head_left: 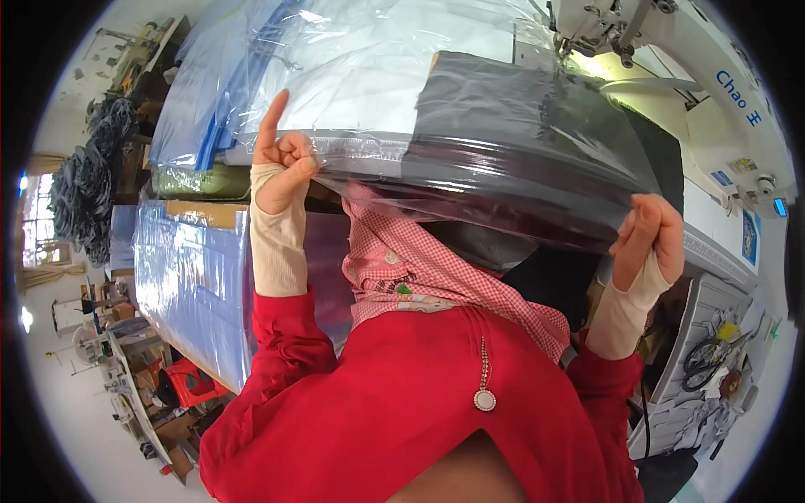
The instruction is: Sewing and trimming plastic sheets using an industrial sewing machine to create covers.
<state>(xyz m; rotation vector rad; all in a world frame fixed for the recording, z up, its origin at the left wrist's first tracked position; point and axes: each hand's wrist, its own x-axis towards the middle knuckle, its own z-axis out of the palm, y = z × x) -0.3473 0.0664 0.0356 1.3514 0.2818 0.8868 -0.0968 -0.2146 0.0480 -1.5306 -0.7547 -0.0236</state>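
A clear plastic sheet (pixel 495 201) is stretched between my two hands in front of the work table's edge. My left hand (pixel 285 163) pinches its left end between the thumb and curled fingers, while the index finger points up. On the other side, my right hand (pixel 650 239) has its fingers closed on the sheet's right edge. The plastic runs back over the table, where a dark grey sheet (pixel 490 101) lies by the white sewing machine (pixel 713 80). Glare on the plastic makes its layers hard to separate.
Bluish clear plastic sheets (pixel 189 277) are stacked at my left, with more at the table's far left. A bundle of dark ruffled material (pixel 94 180) hangs beyond. Scissors (pixel 703 367) lie in a grey tray at right. A pink checked cloth (pixel 419 268) covers my lap.
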